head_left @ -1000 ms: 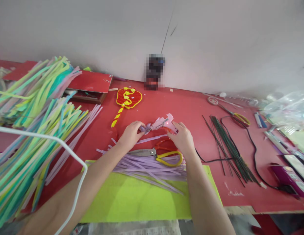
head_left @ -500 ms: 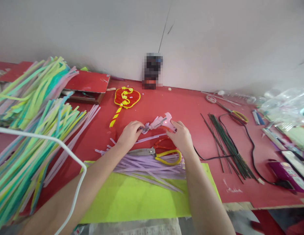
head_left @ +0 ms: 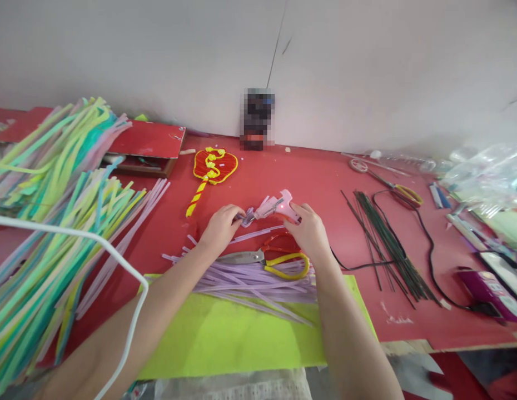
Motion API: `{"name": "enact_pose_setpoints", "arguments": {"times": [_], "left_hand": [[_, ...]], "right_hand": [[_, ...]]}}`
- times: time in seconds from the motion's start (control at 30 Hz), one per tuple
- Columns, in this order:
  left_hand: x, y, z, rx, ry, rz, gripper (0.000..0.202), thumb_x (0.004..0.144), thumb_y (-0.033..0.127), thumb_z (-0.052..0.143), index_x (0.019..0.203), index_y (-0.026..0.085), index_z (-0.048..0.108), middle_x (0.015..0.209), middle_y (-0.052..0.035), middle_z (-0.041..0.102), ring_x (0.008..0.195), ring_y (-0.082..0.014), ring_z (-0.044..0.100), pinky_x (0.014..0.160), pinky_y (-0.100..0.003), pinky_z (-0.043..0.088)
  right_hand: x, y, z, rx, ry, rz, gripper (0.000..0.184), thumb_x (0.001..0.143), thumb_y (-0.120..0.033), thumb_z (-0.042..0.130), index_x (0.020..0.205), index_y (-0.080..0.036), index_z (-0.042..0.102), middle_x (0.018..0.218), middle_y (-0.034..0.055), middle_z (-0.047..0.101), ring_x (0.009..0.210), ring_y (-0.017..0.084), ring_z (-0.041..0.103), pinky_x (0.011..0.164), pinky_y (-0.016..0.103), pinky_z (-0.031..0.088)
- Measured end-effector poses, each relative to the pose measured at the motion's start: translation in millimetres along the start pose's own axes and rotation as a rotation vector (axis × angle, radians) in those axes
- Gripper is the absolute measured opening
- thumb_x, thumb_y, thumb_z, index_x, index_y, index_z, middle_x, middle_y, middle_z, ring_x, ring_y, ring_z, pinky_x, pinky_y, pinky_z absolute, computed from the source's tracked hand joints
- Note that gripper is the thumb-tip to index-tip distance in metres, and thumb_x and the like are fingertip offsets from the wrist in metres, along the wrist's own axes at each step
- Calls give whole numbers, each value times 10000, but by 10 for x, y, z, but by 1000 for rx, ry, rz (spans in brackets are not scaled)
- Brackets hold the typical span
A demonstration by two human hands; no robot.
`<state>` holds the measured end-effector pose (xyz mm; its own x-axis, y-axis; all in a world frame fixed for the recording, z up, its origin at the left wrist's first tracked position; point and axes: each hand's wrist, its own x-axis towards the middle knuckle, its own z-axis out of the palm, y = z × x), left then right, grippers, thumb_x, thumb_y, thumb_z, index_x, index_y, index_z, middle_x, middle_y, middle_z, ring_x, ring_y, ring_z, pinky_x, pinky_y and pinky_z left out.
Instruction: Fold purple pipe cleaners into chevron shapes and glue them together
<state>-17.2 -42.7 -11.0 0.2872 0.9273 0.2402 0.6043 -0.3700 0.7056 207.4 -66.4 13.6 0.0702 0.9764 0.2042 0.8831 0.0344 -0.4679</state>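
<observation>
My right hand (head_left: pixel 309 226) is closed round the handle end of a pink hot glue gun (head_left: pixel 279 205) with a small red light. The gun's front points left, toward my left hand (head_left: pixel 220 225). Those left fingers are pinched on a small purple pipe cleaner piece (head_left: pixel 247 216) close to the nozzle; its exact shape is hard to make out. Below both hands, scissors (head_left: pixel 242 257) with one red and one yellow handle lie on a heap of purple pipe cleaners (head_left: pixel 258 286). The heap rests partly on a lime green sheet (head_left: pixel 225 339).
Bundles of coloured pipe cleaners (head_left: pixel 92 233) cover the left side, with a white bar (head_left: pixel 87 234) in front. A red and yellow fan (head_left: pixel 215 165) lies behind. To the right are dark green stems (head_left: pixel 387 250), more scissors (head_left: pixel 396 188), a black cord (head_left: pixel 430 250) and a purple box (head_left: pixel 490 291).
The view has shifted very slightly. Both hands hold the same things in nearly the same place.
</observation>
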Motion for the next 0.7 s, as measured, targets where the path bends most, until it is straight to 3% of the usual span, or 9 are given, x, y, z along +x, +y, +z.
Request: {"name": "enact_pose_setpoints", "arguments": {"times": [0.33, 0.7], "left_hand": [[7, -5, -1, 12, -6, 4, 166, 755, 37, 562, 834, 178, 599, 836, -24, 634, 760, -146, 598, 739, -286, 488], [-4, -21, 8, -21, -10, -4, 174, 754, 28, 557, 823, 183, 594, 846, -20, 629, 771, -144, 596, 738, -279, 485]], "right_hand": [[-3, 6, -17, -26, 44, 33, 404, 744, -291, 533, 1127, -197, 621, 954, 61, 600, 818, 189, 569, 761, 306, 426], [-14, -4, -51, -70, 85, 80, 428, 744, -298, 496, 1145, -205, 611, 900, 49, 576, 746, 178, 541, 678, 294, 408]]}}
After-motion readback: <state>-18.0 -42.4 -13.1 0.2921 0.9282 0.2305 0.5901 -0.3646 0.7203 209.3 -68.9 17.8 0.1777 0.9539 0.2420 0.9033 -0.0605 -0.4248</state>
